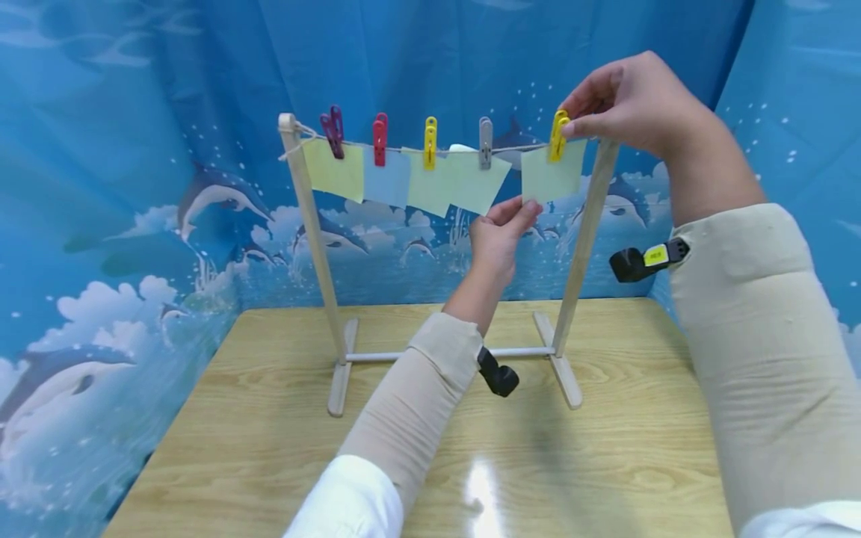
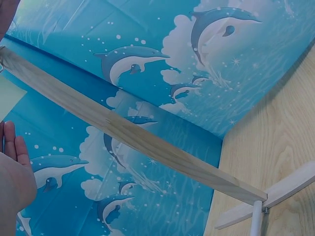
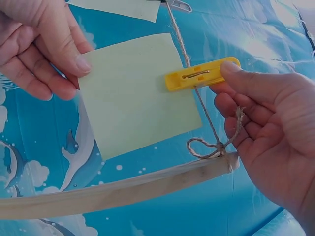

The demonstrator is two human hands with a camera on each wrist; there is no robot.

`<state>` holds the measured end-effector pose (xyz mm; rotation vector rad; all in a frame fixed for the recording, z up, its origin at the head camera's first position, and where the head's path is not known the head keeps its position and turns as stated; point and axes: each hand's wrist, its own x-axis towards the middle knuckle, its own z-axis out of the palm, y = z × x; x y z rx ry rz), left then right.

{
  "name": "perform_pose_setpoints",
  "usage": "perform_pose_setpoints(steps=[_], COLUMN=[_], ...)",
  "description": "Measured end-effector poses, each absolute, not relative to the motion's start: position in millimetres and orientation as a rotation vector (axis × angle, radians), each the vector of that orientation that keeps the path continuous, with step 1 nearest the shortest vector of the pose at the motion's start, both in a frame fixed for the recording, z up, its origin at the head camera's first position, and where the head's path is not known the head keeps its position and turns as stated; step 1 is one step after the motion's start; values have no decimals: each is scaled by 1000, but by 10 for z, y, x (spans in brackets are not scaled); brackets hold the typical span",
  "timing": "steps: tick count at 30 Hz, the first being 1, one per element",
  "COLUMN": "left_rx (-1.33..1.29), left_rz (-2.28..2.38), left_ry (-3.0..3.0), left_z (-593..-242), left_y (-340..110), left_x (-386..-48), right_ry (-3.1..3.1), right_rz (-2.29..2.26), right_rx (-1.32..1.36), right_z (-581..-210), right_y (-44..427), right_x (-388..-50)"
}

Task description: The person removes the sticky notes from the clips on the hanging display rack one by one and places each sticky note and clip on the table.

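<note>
A pale green paper square (image 1: 551, 172) hangs on the string at the right end of the wooden frame, with a yellow clothespin (image 3: 202, 74) across its upper edge and the string. My right hand (image 1: 639, 104) pinches the handle end of that clothespin between thumb and fingers. Below, my left hand (image 1: 496, 239) pinches the paper's lower left corner; in the right wrist view the left thumb lies on the paper (image 3: 138, 93). In the left wrist view, part of the left hand (image 2: 15, 182) shows at the left edge.
Along the string hang several papers under a purple clothespin (image 1: 333, 132), a red one (image 1: 380, 140), a yellow one (image 1: 430, 143) and a grey one (image 1: 486, 143). The wooden frame's right post (image 1: 585, 246) stands beside the right paper. Its feet rest on the wooden table (image 1: 255, 418).
</note>
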<state>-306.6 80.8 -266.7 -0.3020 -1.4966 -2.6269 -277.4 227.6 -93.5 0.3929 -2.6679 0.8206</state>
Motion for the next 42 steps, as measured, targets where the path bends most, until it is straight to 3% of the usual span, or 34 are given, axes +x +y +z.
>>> perform_pose_setpoints(steps=[42], left_rx=[-437], left_rz=[-2646], left_ry=[-1601], left_z=[-2929], left_y=[447], left_x=[-2983], right_ry=[-2395], right_rz=[891], right_rx=[545], right_z=[-932], right_y=[2361], right_x=[-2519])
